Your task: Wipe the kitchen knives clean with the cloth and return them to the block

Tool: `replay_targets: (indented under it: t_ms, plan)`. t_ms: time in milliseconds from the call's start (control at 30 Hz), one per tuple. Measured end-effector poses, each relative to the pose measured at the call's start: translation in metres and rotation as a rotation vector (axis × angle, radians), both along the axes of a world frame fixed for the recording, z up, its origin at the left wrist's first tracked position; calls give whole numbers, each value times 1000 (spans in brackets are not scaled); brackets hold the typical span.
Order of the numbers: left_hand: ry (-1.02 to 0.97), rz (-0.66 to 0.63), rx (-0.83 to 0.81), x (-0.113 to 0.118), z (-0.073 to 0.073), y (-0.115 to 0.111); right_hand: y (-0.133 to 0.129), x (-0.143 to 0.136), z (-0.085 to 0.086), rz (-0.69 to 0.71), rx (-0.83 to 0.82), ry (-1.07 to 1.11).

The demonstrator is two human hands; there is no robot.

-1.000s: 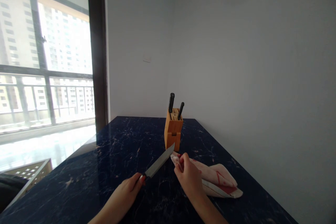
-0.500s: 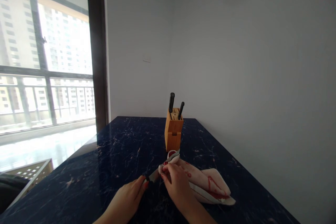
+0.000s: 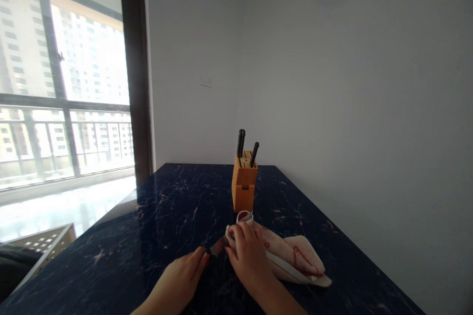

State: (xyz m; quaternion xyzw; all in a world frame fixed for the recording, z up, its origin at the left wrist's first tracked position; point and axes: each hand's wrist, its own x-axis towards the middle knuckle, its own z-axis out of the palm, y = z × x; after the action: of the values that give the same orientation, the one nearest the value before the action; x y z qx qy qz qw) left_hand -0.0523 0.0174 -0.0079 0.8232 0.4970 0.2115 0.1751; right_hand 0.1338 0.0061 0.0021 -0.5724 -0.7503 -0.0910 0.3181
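My left hand (image 3: pixel 181 275) is closed on the black handle of a knife, whose blade (image 3: pixel 218 246) points up and to the right. A white cloth with red marks (image 3: pixel 301 258) lies at the right on the dark table. My right hand (image 3: pixel 247 251) grips the cloth's left end, folded over the blade; its fingers cover the middle of the blade. Only a bit of the tip shows past them. Just behind the cloth stands a wooden knife block (image 3: pixel 244 189) with two black-handled knives in it.
The dark blue marbled table (image 3: pixel 185 197) runs back to a grey wall. A beige perforated basket (image 3: pixel 55 246) with dark fabric is at the lower left, below the table's left edge. Large windows are at the left.
My right hand's fingers have folded the cloth over the blade and spread across it, hiding more of the blade. My left hand has hardly moved.
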Motion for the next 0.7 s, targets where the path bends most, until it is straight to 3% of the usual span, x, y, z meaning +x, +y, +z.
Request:
replay_targets:
  t_ms: [133,333,567,700]
  plan:
    - [8,20,-18,0,2,0,-1,-1,-2,54,-18,-41]
    - [8,15,-23,0,1,-1,4,5,3,-18,-38,13]
    - [-4,12,-8,-1,-1,1,-3,-9,3,213,-30,0]
    - [4,9,-11,0,-1,0,0,-7,4,139,-16,27]
